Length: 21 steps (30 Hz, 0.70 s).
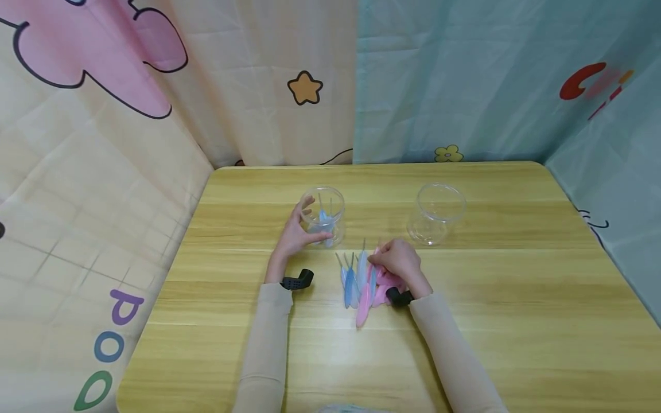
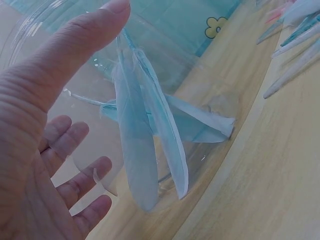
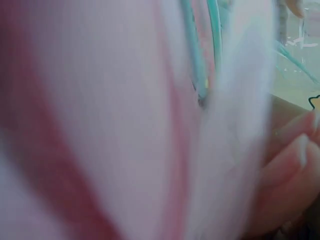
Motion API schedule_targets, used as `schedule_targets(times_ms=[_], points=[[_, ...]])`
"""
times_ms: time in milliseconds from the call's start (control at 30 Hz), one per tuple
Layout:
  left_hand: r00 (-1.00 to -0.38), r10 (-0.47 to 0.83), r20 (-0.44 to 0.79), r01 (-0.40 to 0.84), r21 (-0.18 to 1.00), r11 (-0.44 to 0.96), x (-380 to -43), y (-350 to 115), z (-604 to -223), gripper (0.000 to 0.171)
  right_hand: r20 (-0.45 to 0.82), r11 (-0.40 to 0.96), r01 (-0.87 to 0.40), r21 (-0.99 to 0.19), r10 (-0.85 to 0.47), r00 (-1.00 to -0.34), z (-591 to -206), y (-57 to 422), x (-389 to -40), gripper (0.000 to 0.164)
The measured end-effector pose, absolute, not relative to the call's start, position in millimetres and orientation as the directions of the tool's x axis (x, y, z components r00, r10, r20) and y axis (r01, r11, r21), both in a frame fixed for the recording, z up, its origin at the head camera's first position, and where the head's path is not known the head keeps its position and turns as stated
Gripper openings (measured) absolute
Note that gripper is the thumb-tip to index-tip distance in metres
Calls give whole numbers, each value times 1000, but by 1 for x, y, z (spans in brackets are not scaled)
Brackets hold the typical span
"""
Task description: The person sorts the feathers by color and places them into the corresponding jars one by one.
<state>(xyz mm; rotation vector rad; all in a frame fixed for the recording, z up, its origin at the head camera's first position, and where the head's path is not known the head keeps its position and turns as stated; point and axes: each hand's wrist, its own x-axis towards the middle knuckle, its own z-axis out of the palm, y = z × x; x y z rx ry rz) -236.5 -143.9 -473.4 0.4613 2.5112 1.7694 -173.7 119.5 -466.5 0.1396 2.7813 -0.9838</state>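
Note:
My left hand [image 1: 295, 234] holds the near-left clear plastic cup [image 1: 338, 213] round its side, thumb in front and fingers behind. Several light blue feathers [image 2: 135, 135] stand and lean inside that cup. Over the loose feathers, my right hand [image 1: 401, 261] pinches a pink feather with thumb and fingertips. More pink feathers [image 1: 382, 295] show beneath this hand, partly hidden by it. Blue feathers [image 1: 349, 287] lie side by side just left of it, quills pointing away from me. Close to the right wrist camera, pink feathers [image 3: 115, 100] look large and blurred.
A second clear plastic cup [image 1: 439, 215] stands at the back right of the wooden table [image 1: 516, 321]. Patterned curtains [image 1: 449, 74] enclose the table's back and sides. Something pale [image 1: 351, 408] shows at the near edge.

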Motion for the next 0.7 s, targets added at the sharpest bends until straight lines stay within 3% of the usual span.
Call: schedule_targets(times_ms=[267, 467, 700], points=[[-949, 281, 146, 226, 934, 276, -221, -139, -449, 100, -238, 737, 149, -660, -16, -971, -465, 123, -174, 31], [-949, 283, 140, 224, 932, 286, -214, -138, -440, 97, -306, 555, 216, -803, -74, -949, -468, 133, -175, 37], [-950, 281, 135, 217, 934, 284, -225, -141, -453, 101, -358, 376, 285, -881, -138, -923, -466, 144, -176, 28]])
